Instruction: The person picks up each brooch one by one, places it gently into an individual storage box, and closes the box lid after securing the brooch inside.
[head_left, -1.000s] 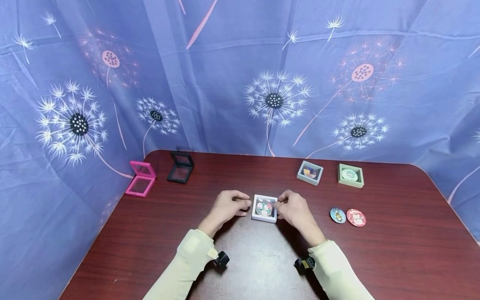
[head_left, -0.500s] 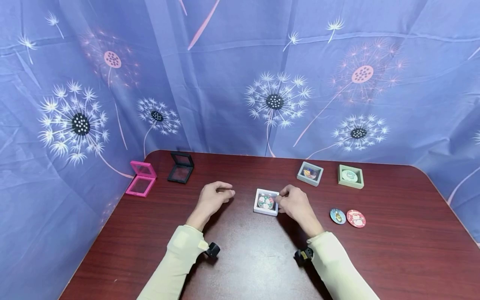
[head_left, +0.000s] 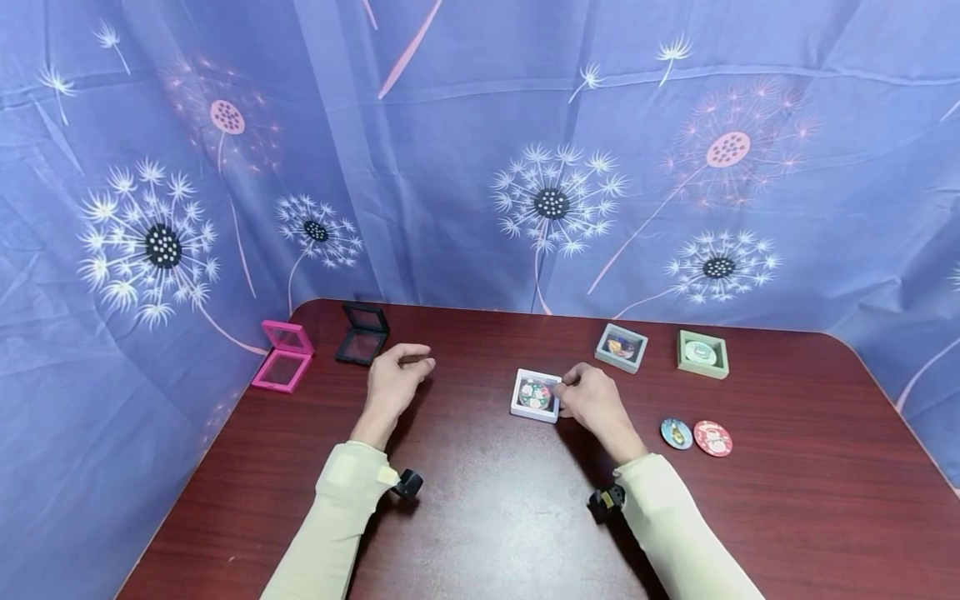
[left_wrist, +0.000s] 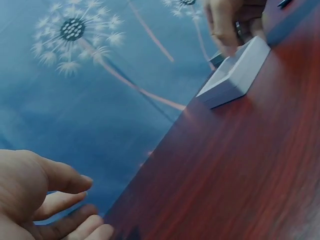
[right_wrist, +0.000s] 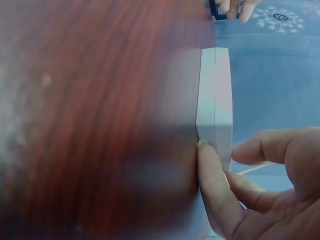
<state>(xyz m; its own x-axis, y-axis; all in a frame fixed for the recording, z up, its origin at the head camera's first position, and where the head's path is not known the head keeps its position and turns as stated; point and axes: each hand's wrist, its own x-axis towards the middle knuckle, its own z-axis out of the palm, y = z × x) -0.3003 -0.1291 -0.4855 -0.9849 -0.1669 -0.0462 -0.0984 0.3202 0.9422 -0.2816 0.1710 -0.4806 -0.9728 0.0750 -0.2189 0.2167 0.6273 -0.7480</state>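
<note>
Between the thumb and fingers of my right hand (head_left: pixel 594 407) is the right edge of a white square display case (head_left: pixel 535 395). A round badge with a green, red and white pattern shows through its clear window. In the right wrist view the white case (right_wrist: pixel 215 95) is shut, a thin seam running along its side. My left hand (head_left: pixel 393 377) holds nothing; its fingers reach forward, loosely bent, with a gap from the thumb. It is nearest to an open black display case (head_left: pixel 362 347), just beyond it in the head view.
An open pink display case (head_left: pixel 282 371) stands at the far left. At the back right are a grey case (head_left: pixel 621 347) and a green case (head_left: pixel 702 353), each holding a badge. A blue badge (head_left: pixel 677 433) and a red badge (head_left: pixel 712 438) lie at the right. A patterned curtain (head_left: pixel 450 167) hangs behind the table.
My left hand has left the white case's side and moved left and away toward the black case. My right hand has shifted the white case slightly forward and right.
</note>
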